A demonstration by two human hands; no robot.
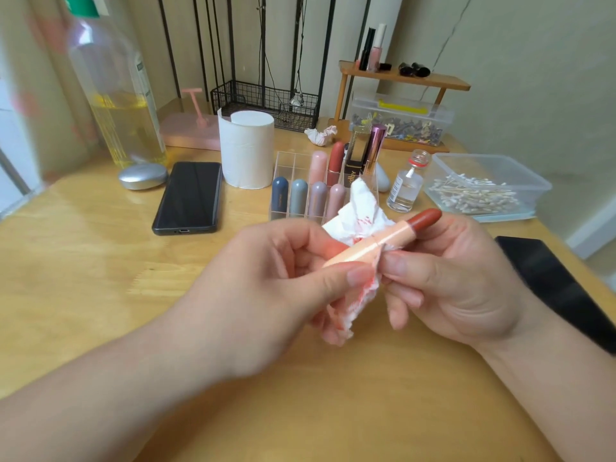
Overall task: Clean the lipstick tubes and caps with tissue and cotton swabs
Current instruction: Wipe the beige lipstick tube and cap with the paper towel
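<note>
Your left hand (276,278) pinched the lipstick tube (383,243) by its near-left end. It lay slanting, red tip far-right. Your right hand (460,278) pinched the stained tissue (360,216) round its middle.

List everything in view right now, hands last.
open lipstick: one, peach tube, red-brown tip, between hands
tissue: one, white, red-stained, against tube
organiser: one, clear, behind hands
capped lipsticks: eight, mixed colours, in organiser
tissue roll: one, white, left of organiser
phone: one, black, left of roll
small bottle: one, clear, right of organiser
swab tub: one, clear, far right
large bottle: one, yellow liquid, far left
left hand: grips tube
right hand: pinches tissue on tube
</note>
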